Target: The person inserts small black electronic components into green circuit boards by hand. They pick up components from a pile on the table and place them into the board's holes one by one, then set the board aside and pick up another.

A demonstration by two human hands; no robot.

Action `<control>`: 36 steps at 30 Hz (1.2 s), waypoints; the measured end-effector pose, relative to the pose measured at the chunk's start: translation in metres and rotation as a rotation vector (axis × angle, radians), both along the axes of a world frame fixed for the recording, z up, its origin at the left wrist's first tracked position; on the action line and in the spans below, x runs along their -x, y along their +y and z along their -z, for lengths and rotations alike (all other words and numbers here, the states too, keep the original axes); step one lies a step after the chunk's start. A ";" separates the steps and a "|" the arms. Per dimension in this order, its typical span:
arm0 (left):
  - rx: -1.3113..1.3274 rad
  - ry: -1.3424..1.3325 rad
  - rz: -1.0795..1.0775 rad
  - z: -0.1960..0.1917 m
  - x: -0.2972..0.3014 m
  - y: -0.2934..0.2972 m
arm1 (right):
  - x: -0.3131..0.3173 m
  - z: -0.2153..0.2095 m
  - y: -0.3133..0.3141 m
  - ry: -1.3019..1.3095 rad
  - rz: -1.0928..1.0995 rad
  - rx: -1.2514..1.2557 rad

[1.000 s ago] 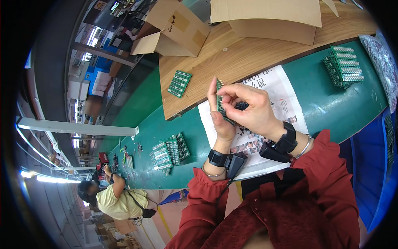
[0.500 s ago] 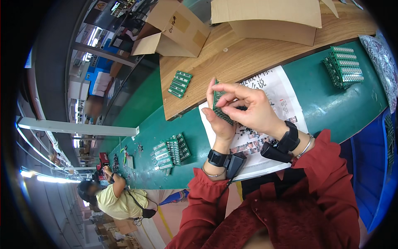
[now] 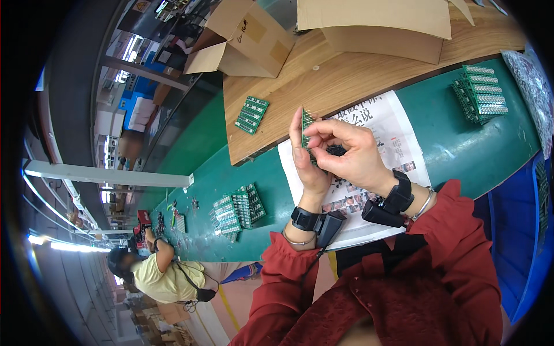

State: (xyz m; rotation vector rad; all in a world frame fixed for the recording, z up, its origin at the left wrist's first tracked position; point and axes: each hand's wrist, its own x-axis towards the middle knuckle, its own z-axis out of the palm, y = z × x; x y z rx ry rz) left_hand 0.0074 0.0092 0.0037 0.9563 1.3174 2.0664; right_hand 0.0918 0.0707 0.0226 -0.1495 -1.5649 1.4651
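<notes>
Currently, at the centre of the frame, the left hand (image 3: 309,168) holds a green circuit board (image 3: 306,123) steeply tilted above a newspaper (image 3: 402,135) on the bench (image 3: 441,115), while the right hand (image 3: 358,151) curls narrowly at its face, gripping something or not, I cannot tell.

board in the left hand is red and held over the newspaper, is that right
Not quite: the head view shows that the board is green, not red. The rest stands: the left hand holds it over the newspaper.
</notes>
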 end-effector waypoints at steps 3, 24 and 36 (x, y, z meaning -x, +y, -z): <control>-0.061 -0.125 -0.063 -0.002 0.001 0.000 | 0.001 0.003 0.001 0.015 0.067 -0.078; -0.068 -0.227 -0.036 -0.001 0.006 0.000 | 0.006 0.006 -0.001 -0.011 0.054 -0.048; -0.035 -0.193 0.000 -0.001 0.003 0.000 | 0.004 0.009 0.001 -0.139 -0.042 -0.060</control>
